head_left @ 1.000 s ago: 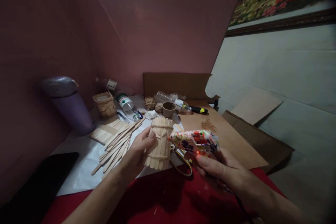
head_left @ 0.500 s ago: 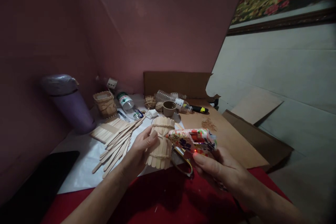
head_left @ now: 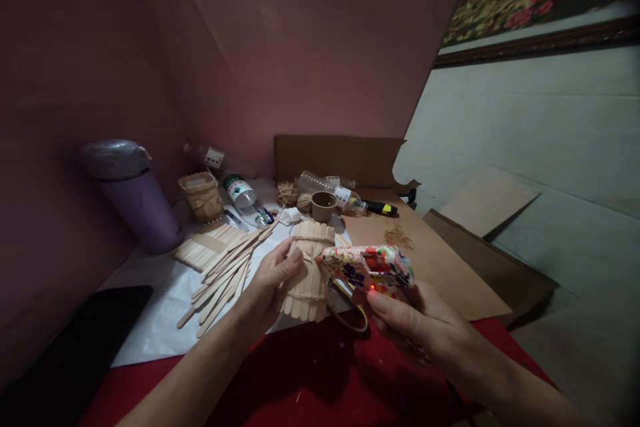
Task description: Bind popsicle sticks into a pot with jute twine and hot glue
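Note:
My left hand (head_left: 275,277) is closed around the side of a popsicle-stick holder (head_left: 309,283), a tube of upright wooden sticks bound with twine near the top and the bottom. In my right hand (head_left: 417,317) is a flower-patterned hot glue gun (head_left: 350,263), its red light lit by my thumb. The nozzle points left and is at the stick wall; whether it touches cannot be made out. Behind the gun, the loop of a pair of scissors (head_left: 357,327) shows, the rest partly hidden.
Loose popsicle sticks (head_left: 220,287) and a banded bundle (head_left: 203,250) lie on white paper at left. Behind are a decorated holder (head_left: 201,195), plastic bottles (head_left: 240,190), twine balls (head_left: 287,193), a brown cup (head_left: 323,205) and a box cutter (head_left: 381,208). Cardboard (head_left: 440,267) covers the right.
Hardly anything differs. The stick holder has shifted very slightly within the view, with the glue gun's nozzle staying at its side.

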`<state>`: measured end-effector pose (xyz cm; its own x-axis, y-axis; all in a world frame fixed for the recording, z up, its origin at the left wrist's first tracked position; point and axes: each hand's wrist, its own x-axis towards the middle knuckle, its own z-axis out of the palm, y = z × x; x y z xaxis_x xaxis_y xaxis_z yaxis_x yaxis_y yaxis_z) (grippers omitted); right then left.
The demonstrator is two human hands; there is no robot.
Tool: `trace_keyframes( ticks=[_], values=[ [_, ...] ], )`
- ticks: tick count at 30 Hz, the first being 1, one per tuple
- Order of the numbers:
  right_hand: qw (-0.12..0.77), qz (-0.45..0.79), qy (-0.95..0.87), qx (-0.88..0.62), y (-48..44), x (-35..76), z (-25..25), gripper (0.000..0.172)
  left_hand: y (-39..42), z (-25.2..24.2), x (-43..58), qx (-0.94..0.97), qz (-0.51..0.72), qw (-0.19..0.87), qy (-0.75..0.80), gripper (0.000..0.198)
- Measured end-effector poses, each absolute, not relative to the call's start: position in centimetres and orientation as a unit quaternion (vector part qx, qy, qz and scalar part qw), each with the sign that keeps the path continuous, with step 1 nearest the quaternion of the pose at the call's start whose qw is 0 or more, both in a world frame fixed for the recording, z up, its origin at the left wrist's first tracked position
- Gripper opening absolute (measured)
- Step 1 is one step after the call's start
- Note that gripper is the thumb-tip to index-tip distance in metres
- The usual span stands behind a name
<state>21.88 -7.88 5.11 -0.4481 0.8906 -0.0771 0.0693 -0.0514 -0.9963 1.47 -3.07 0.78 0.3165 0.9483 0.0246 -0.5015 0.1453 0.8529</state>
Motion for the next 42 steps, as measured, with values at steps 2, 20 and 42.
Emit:
trace_keyframes(
  ticks=[2, 20, 42],
  values=[
    [0.336, 0.61, -0.599, -0.396, -7.9, 21.8, 5.2, 0.039, -3.1, 0.8, 1.5, 0.407, 0.515, 0.703, 0.275, 0.038],
    [0.36, 0.604, -0.597, -0.386, -7.8, 21.8, 4.9, 0.04, -2.8, 0.4, 1.3, 0.405, 0.513, 0.705, 0.277, 0.045],
    [0.414, 0.542, -0.577, -0.449, -7.7, 22.5, 3.6, 0.043, -2.9, 0.5, 1.4, 0.348, 0.487, 0.749, 0.283, 0.041]
  ],
)
